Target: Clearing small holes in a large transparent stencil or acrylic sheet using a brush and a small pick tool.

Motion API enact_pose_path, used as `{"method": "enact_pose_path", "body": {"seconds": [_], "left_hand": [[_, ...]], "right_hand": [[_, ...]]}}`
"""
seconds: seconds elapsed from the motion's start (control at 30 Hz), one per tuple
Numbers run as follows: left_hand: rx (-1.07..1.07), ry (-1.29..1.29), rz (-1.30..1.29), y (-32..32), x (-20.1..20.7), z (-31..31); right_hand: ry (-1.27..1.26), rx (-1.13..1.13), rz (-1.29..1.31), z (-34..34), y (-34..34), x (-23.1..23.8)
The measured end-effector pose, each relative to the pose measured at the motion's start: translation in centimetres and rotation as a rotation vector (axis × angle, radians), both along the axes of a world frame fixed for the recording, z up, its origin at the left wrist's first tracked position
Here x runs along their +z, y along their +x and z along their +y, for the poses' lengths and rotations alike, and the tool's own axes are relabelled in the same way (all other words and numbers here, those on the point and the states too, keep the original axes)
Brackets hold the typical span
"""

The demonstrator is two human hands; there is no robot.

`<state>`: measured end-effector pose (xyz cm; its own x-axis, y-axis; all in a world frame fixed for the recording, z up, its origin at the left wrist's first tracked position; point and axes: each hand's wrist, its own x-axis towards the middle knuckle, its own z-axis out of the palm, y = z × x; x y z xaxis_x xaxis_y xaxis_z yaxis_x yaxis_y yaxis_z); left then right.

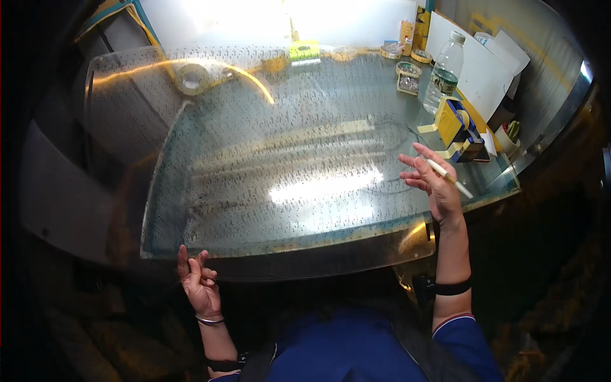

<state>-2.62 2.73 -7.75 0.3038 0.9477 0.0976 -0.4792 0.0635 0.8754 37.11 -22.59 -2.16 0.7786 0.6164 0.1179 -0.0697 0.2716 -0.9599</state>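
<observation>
A large see-through sheet (pixel 305 159) with rows of small dark marks lies across a glass-topped table (pixel 499 184). It overhangs the table at the left and along the front. At the sheet's front left corner is my left hand (pixel 201 290), palm up, index finger stretched out and other fingers partly bent. Whether it touches the sheet I cannot tell. My right hand (pixel 440 184) is over the right part of the sheet with fingers spread. A white pen (pixel 453 180) is tucked in it, slanting down to the right.
A tape dispenser (pixel 459 127) with yellow tape strips stands at the right, near a clear plastic bottle (pixel 444 73). Farther back are a small tub of tiny pieces (pixel 408 83) and a yellow-green pack (pixel 305 52). A tape roll (pixel 192 79) shows through the sheet at the far left.
</observation>
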Motion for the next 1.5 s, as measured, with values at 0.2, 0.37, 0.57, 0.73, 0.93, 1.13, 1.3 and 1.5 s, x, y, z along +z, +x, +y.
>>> {"method": "enact_pose_path", "body": {"seconds": [0.2, 0.37, 0.57, 0.73, 0.93, 1.13, 1.3, 1.5], "left_hand": [[-0.09, 0.048, -0.086, -0.5, 0.1, 0.4], [-0.016, 0.035, -0.071, 1.1, 1.5, -0.4], [0.0, 0.177, 0.003, 1.3, 2.3, 0.0], [0.054, 0.198, 0.078, 1.1, 2.4, 0.0], [0.041, 0.251, 0.133, 1.4, 2.8, 0.6], [0.122, 0.21, 0.107, 1.3, 2.1, 1.3], [0.138, 0.168, 0.081, 1.4, 1.4, 1.5], [0.15, 0.182, 0.07, 1.4, 0.9, 1.7]], "right_hand": [[-0.035, 0.158, -0.002, -1.6, -0.2, 0.3], [-0.1, 0.225, -0.057, -1.7, -0.5, 0.3], [-0.102, 0.202, -0.104, -2.1, 0.1, -0.3], [-0.106, 0.186, -0.068, -1.7, -0.5, 0.0], [-0.124, 0.139, -0.04, -1.7, -1.1, 0.2], [-0.133, 0.12, -0.058, -1.7, -1.1, -0.1], [-0.104, 0.1, -0.05, -1.6, -1.3, -0.2], [-0.104, 0.088, -0.075, -1.6, -1.4, -0.3]]}}
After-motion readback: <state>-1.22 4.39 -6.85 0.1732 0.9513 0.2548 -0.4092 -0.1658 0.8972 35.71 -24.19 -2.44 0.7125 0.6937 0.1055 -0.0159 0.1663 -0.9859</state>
